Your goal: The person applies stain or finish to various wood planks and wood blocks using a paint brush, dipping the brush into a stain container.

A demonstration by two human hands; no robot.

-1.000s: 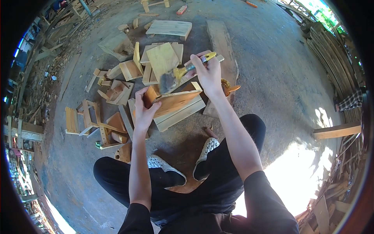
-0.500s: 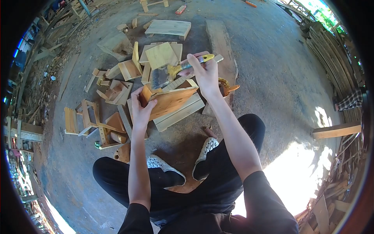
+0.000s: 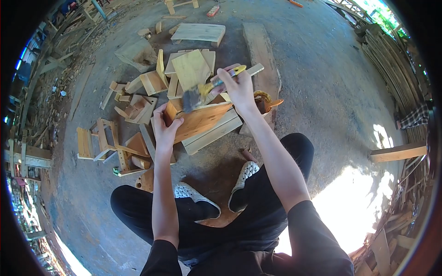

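Observation:
My left hand (image 3: 166,129) grips the left end of a wooden piece made of joined boards (image 3: 205,122), thumb on the near face. That face looks orange-brown and glossy. In my right hand (image 3: 235,89) is a wide paintbrush (image 3: 202,93) with a yellow handle, my fingers wrapped around it. Its dark bristles point down and left and appear to meet the upper edge of the wooden piece, close to my left hand. Right of the piece stands a small pot (image 3: 261,102) with an orange-brown handle sticking out of it.
Small wooden parts and frames (image 3: 99,140) lie on the ground to the left. Beyond my hands are a pale board (image 3: 191,69), a low bench-like piece (image 3: 199,33) and a long plank (image 3: 260,46). Stacked slats (image 3: 391,69) and a checked sleeve (image 3: 415,118) show at right.
The paintbrush in my right hand has moved slightly left and down along the wooden piece's top edge. My left hand stays nearly in place.

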